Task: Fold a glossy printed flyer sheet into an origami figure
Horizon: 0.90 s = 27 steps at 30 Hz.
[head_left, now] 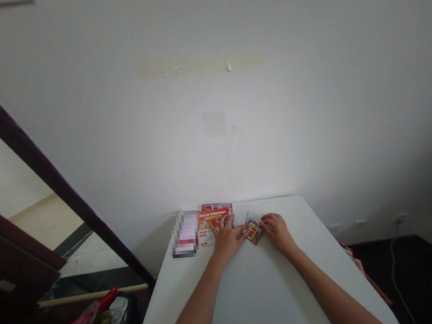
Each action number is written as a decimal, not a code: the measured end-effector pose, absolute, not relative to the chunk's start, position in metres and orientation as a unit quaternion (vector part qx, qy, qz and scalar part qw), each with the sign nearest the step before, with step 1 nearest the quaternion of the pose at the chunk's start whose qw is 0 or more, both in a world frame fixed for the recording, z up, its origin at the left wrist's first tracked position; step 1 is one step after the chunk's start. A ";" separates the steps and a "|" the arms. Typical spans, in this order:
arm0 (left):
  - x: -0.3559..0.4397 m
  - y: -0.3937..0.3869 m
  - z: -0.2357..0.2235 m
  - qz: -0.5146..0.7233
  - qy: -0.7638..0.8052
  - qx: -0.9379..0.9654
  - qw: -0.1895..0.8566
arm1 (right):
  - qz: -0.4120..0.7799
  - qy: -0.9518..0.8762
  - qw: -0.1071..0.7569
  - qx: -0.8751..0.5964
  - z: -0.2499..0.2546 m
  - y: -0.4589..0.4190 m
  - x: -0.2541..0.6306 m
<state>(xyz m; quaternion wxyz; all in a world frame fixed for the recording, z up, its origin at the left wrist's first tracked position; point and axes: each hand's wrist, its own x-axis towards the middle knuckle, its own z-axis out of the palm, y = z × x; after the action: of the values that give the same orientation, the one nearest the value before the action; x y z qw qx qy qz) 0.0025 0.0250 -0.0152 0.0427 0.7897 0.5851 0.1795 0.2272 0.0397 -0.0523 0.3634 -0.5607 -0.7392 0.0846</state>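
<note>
A small purple card with a yellow patch and large printed digits (253, 233) lies tilted on the white table (261, 287) between my two hands. My left hand (226, 237) is spread, its fingers over a red and white printed leaflet (206, 222) and its thumb reaching the card's left edge. At the card's right edge, my right hand (277, 228) has its fingers bent and close together, pinching or pressing the corner. Behind the leaflet shows a purple printed sheet (217, 206), partly covered. Just beyond the card is a thin pale blue strip (247, 215).
Left of the leaflet lies a pixelated phone-like slab (186, 234). A white wall (216, 167) rises behind the table's far edge. On the floor at lower left sits a bag of mixed items (101, 320); a cable (393, 268) hangs at right.
</note>
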 end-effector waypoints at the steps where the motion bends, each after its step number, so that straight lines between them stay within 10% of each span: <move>1: 0.002 0.025 -0.016 0.179 0.586 0.789 0.042 | 0.088 -0.741 0.364 -0.557 -0.053 0.041 0.229; 27: 0.004 0.022 -0.006 0.177 0.591 0.785 0.066 | 0.163 -0.782 0.273 -0.536 -0.033 0.031 0.229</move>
<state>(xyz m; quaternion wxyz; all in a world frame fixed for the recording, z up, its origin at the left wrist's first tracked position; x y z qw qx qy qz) 0.0041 0.0222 -0.0061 0.0661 0.7845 0.5907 0.1767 0.2291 0.0309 -0.0332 0.2735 -0.5363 -0.7817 0.1627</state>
